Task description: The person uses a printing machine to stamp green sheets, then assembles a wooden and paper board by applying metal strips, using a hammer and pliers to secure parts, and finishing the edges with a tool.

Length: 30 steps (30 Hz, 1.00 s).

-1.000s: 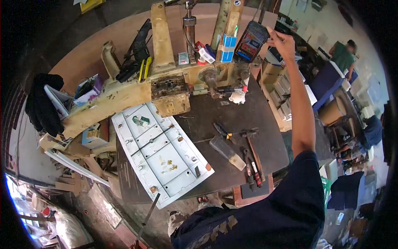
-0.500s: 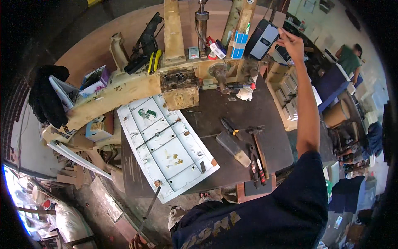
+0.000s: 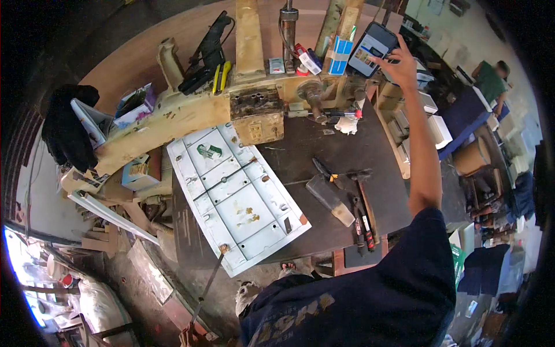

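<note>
At the upper right, my right hand [image 3: 403, 68] is raised to a smartphone [image 3: 373, 51] propped beside the machine frame. One finger reaches over its lit screen; the fingers are apart and do not grip it. Low on the left, my left hand [image 3: 188, 334] is closed round the lower end of a long thin rod [image 3: 208, 284], partly cut off by the picture's edge. The rod's upper end meets the near corner of a white ribbed panel [image 3: 237, 203], which lies face down or inside up on the dark table [image 3: 289, 156].
Right of the panel lie a wide flat blade [image 3: 329, 200], pliers [image 3: 324, 169], red-handled cutters [image 3: 364, 224] and a hammer [image 3: 366, 205]. Yellow-handled pliers [image 3: 221, 77] and a blue box [image 3: 340, 55] rest on the cream machine frame [image 3: 167, 121]. Another person [image 3: 491, 84] is at far right.
My right hand has shifted from the phone's edge to over its screen, which now shows coloured pictures. The view has shifted slightly; my left hand still holds the rod.
</note>
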Each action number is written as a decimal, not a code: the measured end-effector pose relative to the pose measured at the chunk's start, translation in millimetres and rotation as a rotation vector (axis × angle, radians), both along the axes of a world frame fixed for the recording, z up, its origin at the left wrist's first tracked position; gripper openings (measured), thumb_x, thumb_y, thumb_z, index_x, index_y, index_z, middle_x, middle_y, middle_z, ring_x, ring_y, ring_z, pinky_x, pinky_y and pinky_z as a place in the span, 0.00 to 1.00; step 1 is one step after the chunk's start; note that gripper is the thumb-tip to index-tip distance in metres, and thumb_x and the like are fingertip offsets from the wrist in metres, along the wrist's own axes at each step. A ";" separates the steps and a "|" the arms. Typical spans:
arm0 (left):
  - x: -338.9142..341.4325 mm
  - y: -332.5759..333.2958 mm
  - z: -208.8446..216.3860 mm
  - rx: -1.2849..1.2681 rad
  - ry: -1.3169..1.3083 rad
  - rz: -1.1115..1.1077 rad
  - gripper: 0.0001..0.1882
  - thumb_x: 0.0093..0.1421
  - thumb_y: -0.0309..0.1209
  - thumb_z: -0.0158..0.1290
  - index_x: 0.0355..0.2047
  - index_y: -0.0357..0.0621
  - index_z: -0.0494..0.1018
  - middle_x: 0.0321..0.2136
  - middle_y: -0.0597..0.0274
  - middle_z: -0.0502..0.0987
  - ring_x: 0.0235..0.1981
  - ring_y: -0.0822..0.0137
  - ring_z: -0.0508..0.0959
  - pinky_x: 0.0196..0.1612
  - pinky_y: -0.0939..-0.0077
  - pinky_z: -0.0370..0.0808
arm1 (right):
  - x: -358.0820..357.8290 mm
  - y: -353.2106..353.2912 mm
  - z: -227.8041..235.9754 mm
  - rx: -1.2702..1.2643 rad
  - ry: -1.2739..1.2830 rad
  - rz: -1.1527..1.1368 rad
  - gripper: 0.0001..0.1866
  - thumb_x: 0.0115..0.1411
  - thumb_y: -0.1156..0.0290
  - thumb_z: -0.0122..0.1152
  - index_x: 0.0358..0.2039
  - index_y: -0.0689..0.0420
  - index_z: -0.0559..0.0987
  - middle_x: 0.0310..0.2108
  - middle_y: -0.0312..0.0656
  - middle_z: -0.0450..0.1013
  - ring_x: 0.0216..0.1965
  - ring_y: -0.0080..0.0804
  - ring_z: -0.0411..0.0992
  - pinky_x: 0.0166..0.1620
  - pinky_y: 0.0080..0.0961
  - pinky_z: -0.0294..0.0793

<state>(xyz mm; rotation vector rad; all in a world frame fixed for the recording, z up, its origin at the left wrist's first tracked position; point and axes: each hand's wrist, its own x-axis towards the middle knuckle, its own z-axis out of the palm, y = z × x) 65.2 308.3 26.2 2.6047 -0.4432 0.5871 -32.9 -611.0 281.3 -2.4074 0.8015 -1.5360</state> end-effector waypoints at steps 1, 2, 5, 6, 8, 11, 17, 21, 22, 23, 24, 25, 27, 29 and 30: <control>-4.0 6.2 -4.7 0.004 0.000 0.010 0.15 0.54 0.27 0.52 0.39 0.32 0.81 0.35 0.50 0.81 0.37 0.52 0.80 0.41 0.60 0.77 | 1.5 5.1 0.6 0.012 0.012 0.053 0.59 0.43 0.55 0.84 0.70 0.58 0.59 0.34 0.43 0.81 0.39 0.28 0.80 0.40 0.30 0.82; -3.6 -16.8 10.0 -0.019 0.057 -0.019 0.15 0.54 0.26 0.52 0.39 0.32 0.81 0.35 0.51 0.81 0.37 0.53 0.80 0.41 0.60 0.77 | -9.0 -2.6 -2.1 0.011 0.023 0.044 0.57 0.46 0.57 0.82 0.71 0.57 0.57 0.35 0.44 0.81 0.38 0.28 0.80 0.41 0.31 0.83; -7.1 -33.5 25.2 -0.021 0.110 -0.021 0.16 0.52 0.26 0.52 0.39 0.33 0.82 0.35 0.51 0.81 0.37 0.53 0.80 0.41 0.61 0.77 | -6.5 -8.9 -7.7 0.033 -0.002 0.104 0.50 0.53 0.62 0.77 0.71 0.55 0.58 0.36 0.44 0.81 0.36 0.28 0.80 0.41 0.30 0.83; -7.2 -35.1 26.1 -0.009 0.109 -0.013 0.15 0.51 0.25 0.53 0.39 0.34 0.82 0.35 0.51 0.81 0.37 0.53 0.80 0.41 0.61 0.77 | -7.7 -17.1 -9.9 0.034 -0.001 0.102 0.50 0.53 0.62 0.77 0.71 0.55 0.58 0.36 0.44 0.81 0.36 0.28 0.80 0.41 0.30 0.83; -7.7 -38.2 30.5 -0.026 0.114 -0.016 0.15 0.51 0.25 0.53 0.38 0.35 0.82 0.35 0.52 0.81 0.37 0.53 0.80 0.41 0.61 0.77 | -11.8 -33.9 -15.5 0.098 -0.021 0.060 0.44 0.59 0.66 0.71 0.71 0.53 0.58 0.36 0.44 0.81 0.34 0.25 0.80 0.38 0.28 0.84; -9.0 -37.2 29.3 -0.042 0.123 0.007 0.15 0.50 0.26 0.53 0.38 0.36 0.82 0.35 0.52 0.81 0.36 0.53 0.80 0.42 0.62 0.76 | -9.3 -32.9 -14.2 0.186 -0.108 0.155 0.40 0.63 0.66 0.68 0.71 0.52 0.59 0.35 0.43 0.82 0.33 0.22 0.79 0.35 0.26 0.83; -9.2 -35.2 34.8 -0.072 0.082 -0.010 0.15 0.50 0.27 0.53 0.36 0.35 0.82 0.33 0.53 0.81 0.36 0.53 0.79 0.41 0.61 0.76 | 2.2 -18.4 -10.1 0.210 -0.110 0.070 0.38 0.62 0.66 0.68 0.70 0.51 0.61 0.34 0.44 0.82 0.31 0.22 0.78 0.33 0.26 0.83; -8.6 -37.8 33.1 -0.034 0.088 0.008 0.14 0.51 0.28 0.53 0.36 0.35 0.82 0.31 0.53 0.81 0.33 0.54 0.78 0.38 0.61 0.76 | -9.2 -28.7 -10.5 0.141 -0.110 0.090 0.40 0.60 0.67 0.71 0.70 0.51 0.62 0.34 0.45 0.82 0.31 0.22 0.78 0.32 0.25 0.82; -7.8 -35.1 32.3 -0.037 0.090 0.004 0.14 0.51 0.28 0.53 0.36 0.35 0.82 0.31 0.53 0.81 0.33 0.54 0.78 0.38 0.61 0.76 | -13.8 -31.3 -11.8 0.084 -0.092 0.037 0.41 0.59 0.67 0.72 0.70 0.51 0.62 0.34 0.45 0.81 0.31 0.22 0.79 0.31 0.25 0.82; -5.9 -31.8 32.1 -0.021 0.074 -0.033 0.14 0.52 0.28 0.53 0.36 0.35 0.82 0.31 0.53 0.80 0.32 0.54 0.78 0.37 0.61 0.75 | -20.1 -33.9 -11.9 0.025 -0.072 -0.018 0.41 0.58 0.68 0.73 0.69 0.52 0.63 0.34 0.45 0.81 0.31 0.22 0.79 0.31 0.25 0.82; -5.6 -27.1 31.5 -0.002 0.059 -0.059 0.13 0.54 0.27 0.53 0.36 0.35 0.82 0.30 0.54 0.80 0.31 0.55 0.78 0.37 0.61 0.75 | -18.7 -29.8 -11.8 0.024 -0.070 -0.014 0.41 0.58 0.68 0.73 0.69 0.52 0.63 0.34 0.45 0.81 0.31 0.22 0.79 0.31 0.25 0.82; -5.2 -22.0 29.2 -0.003 0.063 -0.056 0.13 0.54 0.27 0.53 0.36 0.35 0.82 0.30 0.54 0.80 0.31 0.55 0.78 0.37 0.61 0.75 | -18.9 -24.4 -12.6 0.070 -0.129 0.044 0.42 0.58 0.68 0.73 0.70 0.52 0.63 0.35 0.45 0.82 0.32 0.22 0.78 0.32 0.25 0.81; -5.3 -6.1 25.4 -0.094 0.159 -0.009 0.13 0.54 0.27 0.53 0.36 0.37 0.83 0.35 0.53 0.82 0.36 0.55 0.80 0.40 0.62 0.77 | -12.0 -19.5 -9.9 -0.016 -0.212 -0.016 0.38 0.58 0.66 0.72 0.67 0.54 0.66 0.36 0.45 0.82 0.34 0.22 0.78 0.36 0.25 0.80; 3.5 -10.9 46.4 -0.052 0.141 -0.015 0.14 0.52 0.27 0.53 0.38 0.39 0.83 0.36 0.55 0.82 0.37 0.56 0.80 0.42 0.63 0.77 | -10.5 -22.3 -8.3 -0.194 -0.472 -0.039 0.27 0.59 0.58 0.71 0.55 0.58 0.79 0.39 0.44 0.82 0.38 0.25 0.77 0.43 0.25 0.77; -8.7 -12.8 69.7 0.029 0.086 0.020 0.15 0.51 0.27 0.54 0.38 0.40 0.83 0.36 0.56 0.83 0.38 0.57 0.81 0.43 0.63 0.77 | 46.4 28.9 -13.3 -0.101 -0.525 -0.058 0.23 0.60 0.61 0.68 0.52 0.60 0.80 0.39 0.46 0.82 0.39 0.26 0.78 0.44 0.25 0.77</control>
